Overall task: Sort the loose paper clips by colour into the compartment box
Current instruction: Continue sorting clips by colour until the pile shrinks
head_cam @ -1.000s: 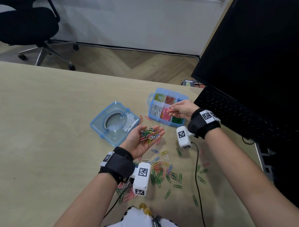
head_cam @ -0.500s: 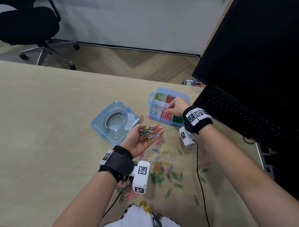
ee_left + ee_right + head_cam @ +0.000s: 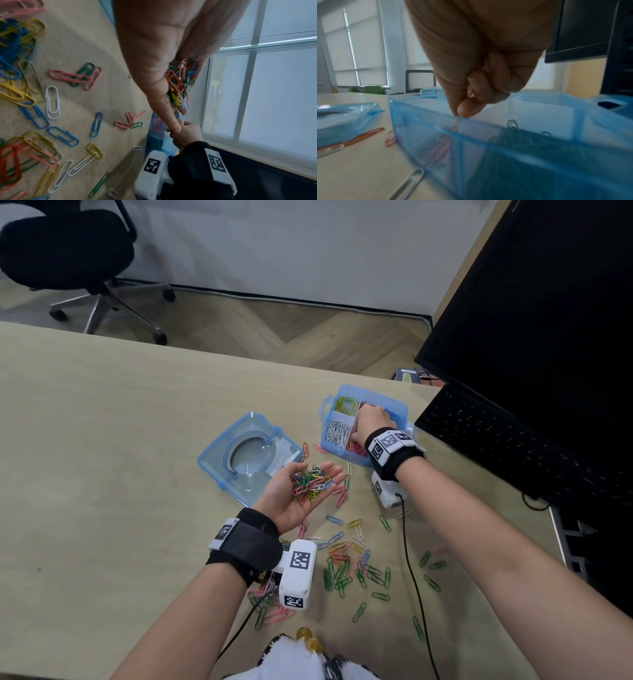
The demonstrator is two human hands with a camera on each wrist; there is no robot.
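My left hand (image 3: 308, 479) lies palm up above the table with a heap of mixed paper clips (image 3: 310, 484) resting in it; the heap of clips (image 3: 178, 83) lies along the fingers in the left wrist view. The blue compartment box (image 3: 339, 451) stands just beyond, with yellow clips (image 3: 344, 405), white clips (image 3: 337, 431) and pink clips (image 3: 356, 448) in separate cells. My right hand (image 3: 371, 422) reaches into the box with its fingers curled. Its fingertips (image 3: 467, 108) meet above a divider beside the green clips (image 3: 530, 142); no clip shows between them.
The box's blue lid (image 3: 246, 453) lies left of the box. Several loose clips (image 3: 349, 559) are scattered on the table between my forearms, crossed by a black cable (image 3: 411, 559). A keyboard (image 3: 513, 453) and a dark monitor (image 3: 548, 302) fill the right side.
My right hand has moved from above the pink cell deeper over the box, its wrist turning over. The left hand has stayed still with its heap.
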